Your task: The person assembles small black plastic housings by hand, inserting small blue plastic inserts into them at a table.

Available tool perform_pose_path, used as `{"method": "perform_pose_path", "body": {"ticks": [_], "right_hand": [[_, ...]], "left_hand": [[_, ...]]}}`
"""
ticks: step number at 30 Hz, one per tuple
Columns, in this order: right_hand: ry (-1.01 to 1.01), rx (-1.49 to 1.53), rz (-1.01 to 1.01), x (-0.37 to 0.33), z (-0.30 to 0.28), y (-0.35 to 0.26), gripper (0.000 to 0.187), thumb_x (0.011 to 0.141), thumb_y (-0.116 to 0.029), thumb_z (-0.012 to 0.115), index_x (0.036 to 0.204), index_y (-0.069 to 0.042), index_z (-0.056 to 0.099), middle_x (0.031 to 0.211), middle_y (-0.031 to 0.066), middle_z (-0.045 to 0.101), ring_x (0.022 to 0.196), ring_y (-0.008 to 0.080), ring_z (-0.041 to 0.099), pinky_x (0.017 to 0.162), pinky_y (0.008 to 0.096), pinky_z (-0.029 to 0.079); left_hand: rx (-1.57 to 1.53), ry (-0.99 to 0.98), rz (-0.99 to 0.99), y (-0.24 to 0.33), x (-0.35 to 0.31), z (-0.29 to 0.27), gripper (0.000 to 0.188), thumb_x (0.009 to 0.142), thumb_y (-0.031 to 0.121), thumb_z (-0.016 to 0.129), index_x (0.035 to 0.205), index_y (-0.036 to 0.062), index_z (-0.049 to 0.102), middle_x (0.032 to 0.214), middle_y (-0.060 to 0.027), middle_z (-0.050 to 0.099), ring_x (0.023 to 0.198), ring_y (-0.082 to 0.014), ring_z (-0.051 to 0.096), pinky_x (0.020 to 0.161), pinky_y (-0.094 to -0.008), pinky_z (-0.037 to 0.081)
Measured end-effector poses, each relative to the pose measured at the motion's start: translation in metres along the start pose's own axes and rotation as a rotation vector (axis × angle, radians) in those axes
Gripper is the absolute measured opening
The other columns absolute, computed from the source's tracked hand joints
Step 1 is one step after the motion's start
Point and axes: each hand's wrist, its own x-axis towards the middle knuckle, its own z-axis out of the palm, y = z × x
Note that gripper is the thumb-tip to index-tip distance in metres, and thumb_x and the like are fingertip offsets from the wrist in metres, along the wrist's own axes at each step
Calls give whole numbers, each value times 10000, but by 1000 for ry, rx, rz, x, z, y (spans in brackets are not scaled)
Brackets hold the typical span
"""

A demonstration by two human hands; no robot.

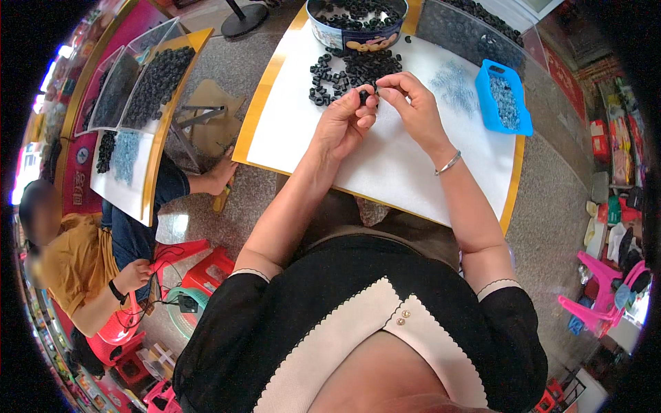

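Note:
My left hand (339, 125) is closed, with a small black ring-like part (364, 96) pinched between its thumb and fingers. Close against it, my right hand (417, 111) is also closed, thumb to forefinger; whatever sits in that pinch is too small to make out. Just beyond both hands, a pile of similar black parts (329, 77) lies on the white table sheet (289, 131). To the right, tiny pale-blue clear pieces (454, 84) are scattered over the sheet.
A round tin (330, 36) of black parts stands at the table's far edge. A blue plastic basket (485, 103) with pale-blue pieces is at the right, near a clear-walled bin (447, 31). At far left, a seated person (82, 258) is beside another worktable (175, 89).

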Motion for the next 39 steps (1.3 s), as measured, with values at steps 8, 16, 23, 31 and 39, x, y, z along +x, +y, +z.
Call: {"method": "perform_pose_path", "body": {"ticks": [8, 16, 23, 31, 39], "right_hand": [[-19, 44, 32, -1, 3, 3, 132, 841, -103, 588, 938, -23, 630, 875, 23, 571, 793, 107, 550, 702, 230, 442], [-102, 216, 86, -2, 3, -4, 166, 856, -75, 584, 1012, -21, 609, 1006, 31, 546, 900, 107, 548, 819, 250, 435], [-62, -374, -378, -2, 8, -17, 237, 733, -75, 649, 968, -91, 634, 977, 53, 538, 957, 233, 488, 833, 327, 428], [2, -480, -486, -1, 6, -16, 223, 710, -50, 633, 929, -93, 645, 935, 50, 550, 910, 251, 485, 812, 353, 425], [-3, -141, -171, -5, 6, -15, 165, 742, -58, 650, 907, -71, 655, 841, 45, 579, 821, 188, 531, 764, 299, 442]], "left_hand": [[62, -68, -2, 1, 2, -7, 288, 905, 253, 543, 1043, 0, 554, 828, -34, 520, 635, -73, 380, 542, -191, 358], [49, 37, 12, -1, 2, -4, 268, 903, 218, 551, 1054, -3, 544, 835, -46, 540, 656, -89, 426, 582, -211, 412], [193, -6, 52, -3, 0, -1, 316, 872, 242, 600, 1086, 16, 546, 900, -26, 586, 713, -77, 527, 614, -214, 430], [292, 18, 89, -6, 6, -9, 302, 846, 226, 641, 1058, 20, 579, 808, -16, 598, 698, -81, 531, 621, -219, 433], [342, 89, 100, -3, 2, 4, 245, 890, 145, 573, 1085, -4, 580, 800, -30, 596, 686, -94, 550, 643, -214, 480]]}}
